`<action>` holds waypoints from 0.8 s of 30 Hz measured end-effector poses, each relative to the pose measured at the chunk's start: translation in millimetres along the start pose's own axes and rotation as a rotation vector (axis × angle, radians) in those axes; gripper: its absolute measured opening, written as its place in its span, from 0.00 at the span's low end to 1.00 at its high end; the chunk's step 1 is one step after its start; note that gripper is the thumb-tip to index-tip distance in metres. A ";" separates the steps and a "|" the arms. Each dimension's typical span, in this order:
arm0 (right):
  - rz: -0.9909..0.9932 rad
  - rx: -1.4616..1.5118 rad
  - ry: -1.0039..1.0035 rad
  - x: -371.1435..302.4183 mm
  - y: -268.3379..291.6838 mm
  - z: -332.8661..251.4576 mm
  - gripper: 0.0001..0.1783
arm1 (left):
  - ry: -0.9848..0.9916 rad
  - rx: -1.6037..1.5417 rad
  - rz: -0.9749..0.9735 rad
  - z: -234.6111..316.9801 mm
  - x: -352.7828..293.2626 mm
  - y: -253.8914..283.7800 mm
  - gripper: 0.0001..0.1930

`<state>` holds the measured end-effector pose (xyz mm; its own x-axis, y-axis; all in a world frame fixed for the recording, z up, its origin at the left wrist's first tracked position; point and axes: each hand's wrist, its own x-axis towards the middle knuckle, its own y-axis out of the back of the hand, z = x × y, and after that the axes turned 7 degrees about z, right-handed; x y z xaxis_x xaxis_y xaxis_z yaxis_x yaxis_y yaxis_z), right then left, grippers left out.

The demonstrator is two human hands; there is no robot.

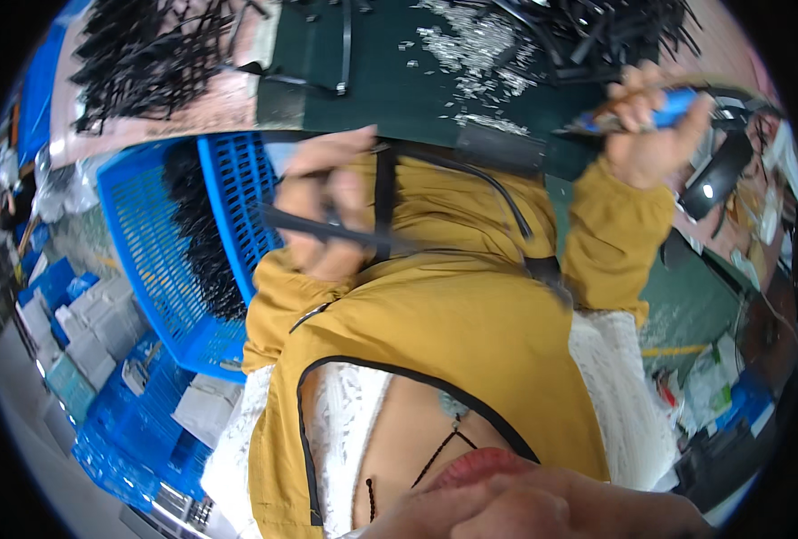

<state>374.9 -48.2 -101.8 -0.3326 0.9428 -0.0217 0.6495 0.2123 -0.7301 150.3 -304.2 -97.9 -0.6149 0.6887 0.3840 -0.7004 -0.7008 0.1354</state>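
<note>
My left hand (pixel 322 216) is in front of my apron, left of centre and close to the table edge. Its fingers are closed on a thin black strip (pixel 363 235), smeared by motion, that trails across the apron toward the right. My right hand (pixel 655 139) is raised over the table's right part, wrapped round a blue-handled tool (pixel 675 108) that looks like pliers. The tool's pointed dark tip (pixel 583 124) faces left, toward scattered small silvery metal pieces (pixel 475 45) on the dark green mat (pixel 381 103).
Black strips (pixel 156 54) are heaped at the far left, with another black pile (pixel 596 40) at the far right. Blue plastic baskets (pixel 143 242), holding black strips, stand left of my lap. A dark block (pixel 499 148) sits at the mat's near edge. White boxes (pixel 102 314) are stacked lower left.
</note>
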 end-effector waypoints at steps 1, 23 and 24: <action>0.119 -0.011 0.030 3.5 6.3 -10.7 0.26 | 0.100 -0.055 0.230 7.4 2.7 16.9 0.08; -0.195 -1.668 0.652 21.4 63.9 -15.6 0.19 | -0.528 0.937 0.063 -53.5 114.2 -2.3 0.16; -0.191 -1.679 0.678 21.6 64.7 -14.7 0.17 | -0.451 0.982 0.051 -57.5 118.0 -1.2 0.16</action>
<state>419.9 -10.4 -139.5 -0.4503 0.7161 0.5334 0.7048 -0.0817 0.7047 57.7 -211.5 -105.2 -0.3049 0.6632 0.6835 0.0427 -0.7075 0.7054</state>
